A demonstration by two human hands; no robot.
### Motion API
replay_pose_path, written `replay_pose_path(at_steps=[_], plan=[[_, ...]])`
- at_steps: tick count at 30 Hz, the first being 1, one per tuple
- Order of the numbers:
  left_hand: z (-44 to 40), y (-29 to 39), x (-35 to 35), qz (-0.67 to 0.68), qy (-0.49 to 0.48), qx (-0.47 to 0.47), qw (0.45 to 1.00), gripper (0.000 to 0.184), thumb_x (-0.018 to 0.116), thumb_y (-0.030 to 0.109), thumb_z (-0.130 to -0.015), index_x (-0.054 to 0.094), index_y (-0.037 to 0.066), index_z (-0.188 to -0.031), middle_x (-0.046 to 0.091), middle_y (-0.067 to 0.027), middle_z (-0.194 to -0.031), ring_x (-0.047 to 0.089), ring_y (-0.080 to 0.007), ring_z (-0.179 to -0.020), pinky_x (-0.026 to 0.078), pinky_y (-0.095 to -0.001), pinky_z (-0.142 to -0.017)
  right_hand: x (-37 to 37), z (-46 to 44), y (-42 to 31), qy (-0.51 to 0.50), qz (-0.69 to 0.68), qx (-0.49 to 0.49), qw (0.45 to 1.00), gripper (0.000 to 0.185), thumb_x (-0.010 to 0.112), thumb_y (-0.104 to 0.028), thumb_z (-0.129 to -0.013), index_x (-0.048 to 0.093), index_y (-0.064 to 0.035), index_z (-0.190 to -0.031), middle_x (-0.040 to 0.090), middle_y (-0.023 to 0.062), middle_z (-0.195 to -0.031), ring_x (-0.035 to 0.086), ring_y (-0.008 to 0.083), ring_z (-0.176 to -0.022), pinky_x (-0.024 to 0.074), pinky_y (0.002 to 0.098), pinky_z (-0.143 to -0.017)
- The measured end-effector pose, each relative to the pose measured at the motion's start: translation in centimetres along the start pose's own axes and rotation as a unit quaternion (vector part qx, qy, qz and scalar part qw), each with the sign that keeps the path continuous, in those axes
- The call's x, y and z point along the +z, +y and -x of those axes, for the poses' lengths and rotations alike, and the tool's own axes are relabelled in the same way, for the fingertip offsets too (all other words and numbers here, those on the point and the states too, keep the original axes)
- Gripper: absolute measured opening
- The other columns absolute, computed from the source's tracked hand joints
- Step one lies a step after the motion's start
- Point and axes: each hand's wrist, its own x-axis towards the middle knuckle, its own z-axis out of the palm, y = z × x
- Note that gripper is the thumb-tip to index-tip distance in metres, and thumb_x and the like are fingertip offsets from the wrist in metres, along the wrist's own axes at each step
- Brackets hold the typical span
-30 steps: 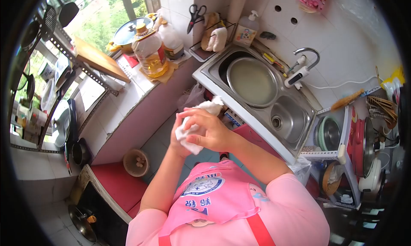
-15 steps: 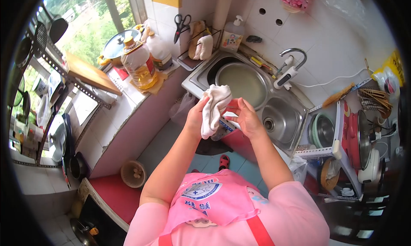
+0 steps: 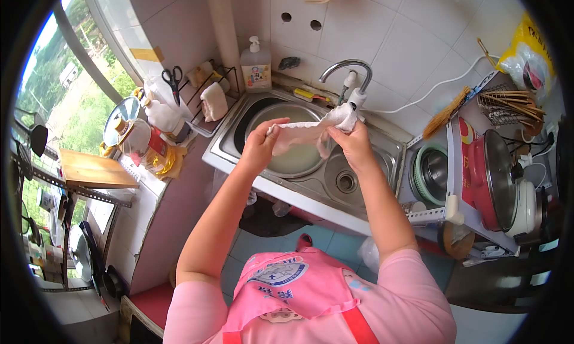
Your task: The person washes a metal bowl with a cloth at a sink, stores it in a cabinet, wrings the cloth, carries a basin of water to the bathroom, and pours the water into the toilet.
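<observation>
A pale dishcloth (image 3: 302,128) is stretched between my two hands above the sink. My left hand (image 3: 260,145) is closed on one end of it. At the other end, where the cloth is bunched, my right hand (image 3: 353,143) grips it close to the faucet (image 3: 357,93). Below the cloth, a round metal basin (image 3: 287,166) of cloudy water sits in the left sink bowl. The right sink bowl (image 3: 345,181), with its drain showing, lies under my right hand.
Behind the sink stand a pump soap bottle (image 3: 256,66) and a wire rack (image 3: 218,99) with another folded cloth. Scissors (image 3: 173,84) hang at the left, near an oil bottle (image 3: 143,146). On the right, a shelf holds bowls (image 3: 433,170) and a red pot (image 3: 487,179).
The cloth went from bunched in my left hand to spread between both hands. My hands moved forward over the sink, and the right one closed on the cloth. The view turned right.
</observation>
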Motion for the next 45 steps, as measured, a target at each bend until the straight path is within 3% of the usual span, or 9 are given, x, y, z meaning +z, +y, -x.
replay_pose_path(at_steps=[13,16,18,22,27,37,39,40,45], plan=[[-13.3,3.5,3.7,-0.164,-0.044,-0.057,0.984,0.031,0.052,0.032,-0.097,0.059,0.003,-0.105,0.059,-0.0012,-0.085,0.053,-0.0082,-0.077,0.046,-0.0238,-0.070,-12.1,-8.2,-0.4,0.014,-0.045,0.091,0.995,0.015,0.050,-0.009,-0.088,0.063,-0.0060,-0.095,0.060,-0.0025,-0.083,0.052,0.0048,-0.076,0.0402,0.0202,-0.066],[-14.6,3.8,4.8,0.070,0.016,-0.263,0.962,0.029,0.054,0.030,-0.095,0.053,0.003,-0.103,0.060,-0.0069,-0.083,0.060,-0.0148,-0.072,0.051,-0.0282,-0.063,-9.8,-8.1,1.0,0.080,-0.128,0.153,0.977,0.013,0.051,-0.011,-0.088,0.062,-0.0069,-0.095,0.060,-0.0018,-0.081,0.053,0.0059,-0.067,0.0392,0.0187,-0.051],[-14.4,2.6,7.4,0.241,0.020,-0.241,0.940,0.028,0.054,0.027,-0.094,0.051,0.003,-0.109,0.060,-0.0087,-0.087,0.059,-0.0149,-0.073,0.050,-0.0277,-0.058,-7.7,-7.1,1.3,0.080,-0.136,0.137,0.978,0.015,0.053,-0.014,-0.089,0.062,-0.0077,-0.101,0.059,-0.0034,-0.082,0.051,0.0037,-0.067,0.0381,0.0169,-0.055],[-14.0,7.0,8.8,0.309,-0.193,-0.241,0.899,0.046,0.047,0.034,-0.097,0.040,0.005,-0.133,0.053,-0.0123,-0.121,0.054,-0.0236,-0.111,0.045,-0.0374,-0.091,-4.1,-5.9,0.9,0.103,-0.009,0.037,0.994,0.053,0.075,-0.025,-0.081,0.048,-0.0032,-0.120,0.057,0.0071,-0.108,0.057,0.0144,-0.094,0.0501,0.0290,-0.075],[-15.9,8.6,4.4,0.223,-0.242,-0.178,0.927,0.065,0.050,0.048,-0.093,0.031,0.011,-0.143,0.045,-0.0131,-0.137,0.046,-0.0243,-0.124,0.043,-0.0441,-0.094,-5.2,-6.6,-0.1,0.241,-0.214,0.041,0.946,0.026,0.056,-0.013,-0.094,0.053,-0.0014,-0.116,0.061,0.0057,-0.103,0.060,0.0140,-0.091,0.0503,0.0292,-0.080],[-16.1,2.9,-2.5,0.295,-0.157,-0.238,0.912,0.057,0.048,0.044,-0.094,0.036,0.010,-0.139,0.052,-0.0091,-0.129,0.053,-0.0232,-0.114,0.046,-0.0426,-0.090,-6.1,-22.8,-4.7,0.167,0.122,-0.027,0.978,0.046,0.060,-0.018,-0.092,0.047,-0.0034,-0.134,0.057,0.0108,-0.122,0.058,0.0166,-0.104,0.0495,0.0301,-0.084],[-15.8,1.8,-4.1,0.296,-0.130,-0.247,0.913,0.056,0.047,0.043,-0.094,0.036,0.010,-0.138,0.052,-0.0088,-0.128,0.053,-0.0230,-0.114,0.046,-0.0423,-0.089,-7.6,-23.9,-3.1,0.154,0.467,-0.168,0.854,0.039,0.060,-0.017,-0.090,0.055,-0.0048,-0.127,0.058,0.0126,-0.123,0.058,0.0217,-0.108,0.0486,0.0325,-0.087],[-15.6,0.8,-5.0,0.295,-0.112,-0.252,0.915,0.056,0.046,0.044,-0.095,0.036,0.009,-0.138,0.053,-0.0086,-0.127,0.054,-0.0226,-0.113,0.046,-0.0418,-0.089,-7.2,-23.6,-2.6,0.116,0.469,-0.168,0.859,0.032,0.062,-0.014,-0.085,0.062,-0.0037,-0.115,0.057,0.0163,-0.123,0.057,0.0351,-0.110,0.0455,0.0389,-0.094],[-13.8,-3.0,-7.2,0.299,-0.051,-0.283,0.910,0.056,0.047,0.046,-0.094,0.039,0.010,-0.136,0.056,-0.0068,-0.123,0.056,-0.0199,-0.108,0.047,-0.0386,-0.087,-8.0,-24.1,2.6,0.055,0.533,-0.204,0.819,0.030,0.056,-0.012,-0.089,0.060,-0.0056,-0.118,0.056,0.0154,-0.125,0.048,0.0350,-0.122,0.0396,0.0404,-0.101]])
